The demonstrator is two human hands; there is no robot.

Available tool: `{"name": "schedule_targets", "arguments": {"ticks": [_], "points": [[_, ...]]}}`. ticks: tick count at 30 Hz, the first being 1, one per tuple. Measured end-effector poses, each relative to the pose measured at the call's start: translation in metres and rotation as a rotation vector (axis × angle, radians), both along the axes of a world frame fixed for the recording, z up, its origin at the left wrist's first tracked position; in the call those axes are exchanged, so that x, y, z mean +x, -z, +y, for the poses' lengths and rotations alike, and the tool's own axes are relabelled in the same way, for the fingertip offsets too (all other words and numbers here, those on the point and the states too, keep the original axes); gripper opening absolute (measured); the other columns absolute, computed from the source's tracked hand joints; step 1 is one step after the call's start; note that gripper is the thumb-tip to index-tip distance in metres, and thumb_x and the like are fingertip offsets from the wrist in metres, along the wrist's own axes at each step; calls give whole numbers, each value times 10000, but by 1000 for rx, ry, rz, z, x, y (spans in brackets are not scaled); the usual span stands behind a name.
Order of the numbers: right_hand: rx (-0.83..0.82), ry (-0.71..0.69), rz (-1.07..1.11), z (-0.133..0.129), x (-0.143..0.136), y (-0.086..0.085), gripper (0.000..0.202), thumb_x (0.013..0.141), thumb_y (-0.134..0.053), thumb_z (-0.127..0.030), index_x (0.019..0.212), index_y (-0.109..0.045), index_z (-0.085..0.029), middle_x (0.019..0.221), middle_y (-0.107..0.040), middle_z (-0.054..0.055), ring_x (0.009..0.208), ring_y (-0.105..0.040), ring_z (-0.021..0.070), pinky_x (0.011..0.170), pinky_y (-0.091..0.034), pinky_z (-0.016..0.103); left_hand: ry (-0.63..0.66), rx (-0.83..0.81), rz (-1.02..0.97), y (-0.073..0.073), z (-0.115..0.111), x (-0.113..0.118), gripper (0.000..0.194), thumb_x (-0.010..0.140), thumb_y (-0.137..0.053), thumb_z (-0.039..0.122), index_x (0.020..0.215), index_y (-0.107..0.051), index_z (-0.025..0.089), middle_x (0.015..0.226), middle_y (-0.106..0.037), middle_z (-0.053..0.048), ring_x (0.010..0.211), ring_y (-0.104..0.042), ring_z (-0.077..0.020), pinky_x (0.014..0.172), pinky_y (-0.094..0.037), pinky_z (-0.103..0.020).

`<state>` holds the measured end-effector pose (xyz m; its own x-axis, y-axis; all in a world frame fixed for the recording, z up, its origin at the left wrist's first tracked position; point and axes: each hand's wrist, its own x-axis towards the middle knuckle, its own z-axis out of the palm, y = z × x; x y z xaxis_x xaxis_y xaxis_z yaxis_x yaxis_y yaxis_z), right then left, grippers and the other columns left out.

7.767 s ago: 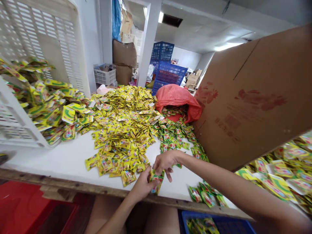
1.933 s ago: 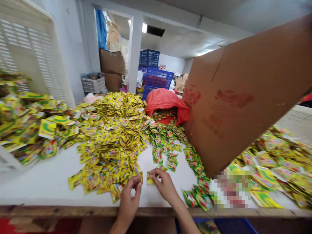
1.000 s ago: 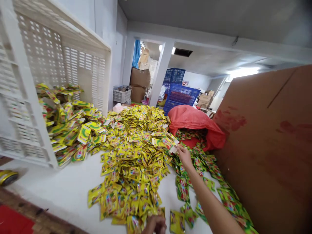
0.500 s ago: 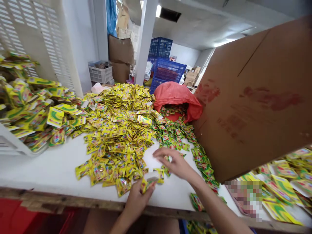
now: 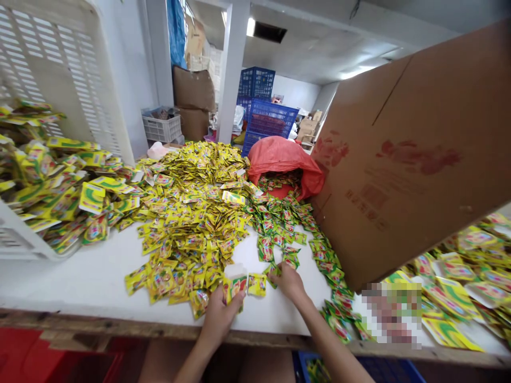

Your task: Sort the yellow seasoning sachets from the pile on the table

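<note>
My left hand [image 5: 217,315], near the table's front edge, is closed around a small yellow carton [image 5: 234,286] whose white top flap stands up. To the right of it, the fingers of my right hand [image 5: 290,282] pinch a small green packet [image 5: 271,272] at the table surface. A single yellow packet [image 5: 256,284] lies flat between the two hands. Beyond them spreads a large heap of yellow packets [image 5: 199,213]. Green packets [image 5: 275,218] spill from a red sack [image 5: 279,154] lying on its side.
A big cardboard box [image 5: 399,159] leans over the table on the right, with flat yellow cartons [image 5: 447,298] beside it. At left, a white crate [image 5: 35,239] lies tipped with yellow cartons pouring out. A blue crate [image 5: 383,369] sits below the table edge.
My right hand has come down and nearer to me, from above the table onto a green packet. My left hand keeps the carton, now turned more upright with its printed face showing.
</note>
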<state>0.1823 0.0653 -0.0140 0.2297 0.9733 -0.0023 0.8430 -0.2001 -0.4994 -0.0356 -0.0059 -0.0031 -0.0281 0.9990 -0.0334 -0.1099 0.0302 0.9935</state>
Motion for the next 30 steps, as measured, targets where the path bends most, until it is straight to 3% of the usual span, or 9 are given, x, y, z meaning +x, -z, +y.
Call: {"name": "schedule_targets", "arguments": {"ticks": [4, 10, 13, 18, 24, 30], "points": [[-18, -45, 155, -6, 9, -8, 279, 648, -596, -434, 563, -522, -179, 534, -566, 10, 547, -544, 173, 490, -349, 241, 27, -6, 1, 8, 1, -1, 313, 682, -628, 393, 824, -634, 114, 740, -692, -53, 662, -609, -182, 583, -472, -236], [-20, -114, 329, -33, -17, -8, 436, 782, -419, -528, 731, -613, -141, 663, -650, 53, 592, -588, 166, 502, -413, 234, 88, -63, -85, 9, 10, 1, 356, 646, -664, 397, 855, -638, 111, 776, -694, -61, 699, -617, -187, 630, -476, -246], [-23, -80, 278, -37, -39, 4, 399, 782, -437, -507, 714, -612, -154, 737, -666, 71, 689, -606, 198, 578, -426, 254, 159, -123, -166, 7, 14, 4, 389, 666, -647, 403, 909, -626, 100, 792, -691, -71, 714, -622, -189, 648, -479, -260], [-34, 95, 68, -33, -58, 15, 273, 718, -542, -418, 790, -571, -157, 880, -643, 152, 884, -566, 307, 707, -384, 351, 258, -130, -170, 6, 14, 4, 400, 666, -644, 428, 896, -639, 101, 767, -683, -63, 720, -615, -182, 645, -475, -260], [-89, 139, 30, -32, -62, 11, 294, 677, -588, -359, 909, -545, -183, 884, -655, 107, 870, -584, 280, 687, -378, 323, 303, -135, -191, 6, 14, 3, 427, 646, -653, 458, 881, -648, 102, 759, -684, -64, 738, -616, -197, 678, -476, -286], [-23, 54, 179, -34, -53, 7, 177, 646, -593, -296, 792, -573, -198, 725, -637, 28, 709, -589, 206, 597, -395, 258, 99, -150, -175, 18, 17, -1, 482, 627, -659, 488, 916, -624, 103, 804, -689, -85, 714, -630, -196, 657, -493, -287]]}}
